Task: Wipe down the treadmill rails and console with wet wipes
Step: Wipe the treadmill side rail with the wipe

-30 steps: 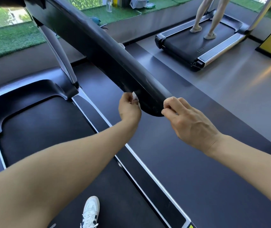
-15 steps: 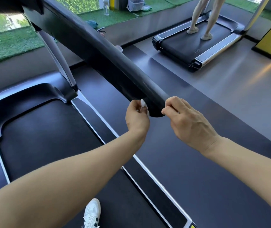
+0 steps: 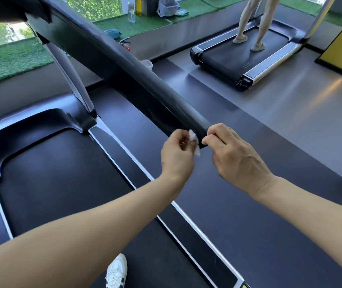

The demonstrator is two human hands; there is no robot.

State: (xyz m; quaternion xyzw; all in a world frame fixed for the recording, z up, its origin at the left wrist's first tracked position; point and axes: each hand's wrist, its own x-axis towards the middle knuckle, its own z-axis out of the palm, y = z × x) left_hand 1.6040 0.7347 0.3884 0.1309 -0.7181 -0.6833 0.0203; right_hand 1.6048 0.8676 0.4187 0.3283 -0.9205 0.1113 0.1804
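Note:
A long black treadmill rail runs diagonally from the upper left down to its rounded end near the middle of the view. My left hand is closed around a small crumpled white wet wipe, held just below and beside the rail's end. At the rail's tip on the other side is my right hand, its thumb and forefinger pinched together right against the tip. The console sits at the top left edge, mostly out of frame.
Below lie the black treadmill belt and its silver-edged side strip. My white shoe stands on the belt. A second treadmill with a person's legs on it is at the upper right. A bottle stands on green turf.
My left hand slid down along the underside of the rail to its end and came slightly off it, exposing more of the wipe. My right hand stayed at the tip.

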